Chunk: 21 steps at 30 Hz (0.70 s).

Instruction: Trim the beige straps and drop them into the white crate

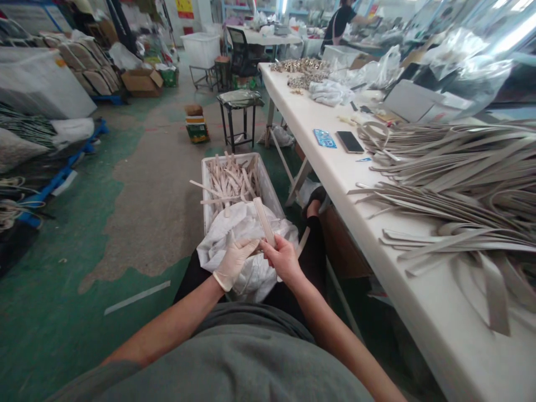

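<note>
My right hand (285,259) is bare and closed on a beige strap (263,220), whose flat end sticks up and away from me. Meeting it fingertip to fingertip, my left hand (237,258) wears a pale thin glove. Its fingers are pinched together, and what lies between them is too small to make out. Both hands are over a white plastic sack (220,231) bunched on my lap. Just beyond the sack, a white crate (270,187) holds many short beige straps (228,177), a few poking over its left side.
Along my right runs a long white table (355,223) bearing piles of long grey-beige straps (456,162), a phone (350,142), a blue packet (324,138) and metal fittings (305,70). A black stool (238,103) stands ahead. Blue pallets (62,173) lie left. A person (341,25) works far back.
</note>
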### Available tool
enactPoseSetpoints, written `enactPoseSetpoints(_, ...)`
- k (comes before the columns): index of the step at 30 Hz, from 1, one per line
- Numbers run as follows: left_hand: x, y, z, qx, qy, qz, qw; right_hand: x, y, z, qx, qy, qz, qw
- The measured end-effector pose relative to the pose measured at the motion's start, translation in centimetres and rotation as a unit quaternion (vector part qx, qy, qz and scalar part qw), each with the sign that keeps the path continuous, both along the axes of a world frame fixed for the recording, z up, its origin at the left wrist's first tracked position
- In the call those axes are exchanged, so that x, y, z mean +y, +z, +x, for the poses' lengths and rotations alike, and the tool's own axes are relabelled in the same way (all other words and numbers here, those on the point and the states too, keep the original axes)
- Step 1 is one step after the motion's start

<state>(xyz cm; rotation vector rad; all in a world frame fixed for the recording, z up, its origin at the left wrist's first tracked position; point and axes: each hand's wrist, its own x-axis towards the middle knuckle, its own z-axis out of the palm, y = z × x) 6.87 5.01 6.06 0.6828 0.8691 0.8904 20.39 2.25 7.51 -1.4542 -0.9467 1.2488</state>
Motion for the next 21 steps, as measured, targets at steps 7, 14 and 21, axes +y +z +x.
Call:
enactPoseSetpoints(7,2.0,0.5,-0.7,-0.017,0.091,-0.083,0.992,-2.6,2.2,3.4,-0.078,0.048,0.030,0.995)
enactPoseSetpoints(14,3.1,1.6,-0.6,-0.083,0.120,-0.146,0.978,-6.3,2.6,3.8,-0.281,0.099,0.081,0.951)
enactPoseSetpoints(21,2.9,0.8,-0.3,-0.103,0.108,-0.127,0.981,-5.9,1.8,3.0,-0.341,0.097,0.084,0.931)
